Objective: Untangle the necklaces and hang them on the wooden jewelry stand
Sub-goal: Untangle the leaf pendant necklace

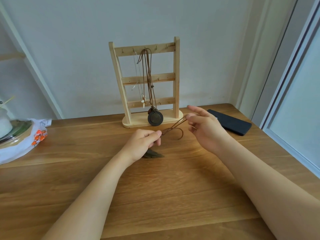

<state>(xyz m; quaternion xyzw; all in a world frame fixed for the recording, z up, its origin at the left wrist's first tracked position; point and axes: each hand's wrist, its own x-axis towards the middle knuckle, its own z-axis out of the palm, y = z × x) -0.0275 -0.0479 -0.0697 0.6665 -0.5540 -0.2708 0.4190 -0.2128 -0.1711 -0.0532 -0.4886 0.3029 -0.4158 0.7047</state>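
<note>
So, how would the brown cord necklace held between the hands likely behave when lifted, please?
The thin brown cord necklace looks floppy: it sags in a loop between the left hand and right hand. Its dark leaf-shaped pendant shows below the left hand, so it would probably swing once raised.

Left grip [142, 142] pinches, curled; right grip [206, 129] pinches, other fingers [197, 109] splayed.

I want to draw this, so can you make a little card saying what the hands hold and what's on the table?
Left hand: pinches the brown cord necklace
Right hand: pinches the same cord, farther along
Leaf pendant: below the left hand, partly hidden
Wooden stand: upright at the table's back edge
Already hanging: round pendant necklace, thin chain
Dark phone: flat, right of the stand
</note>
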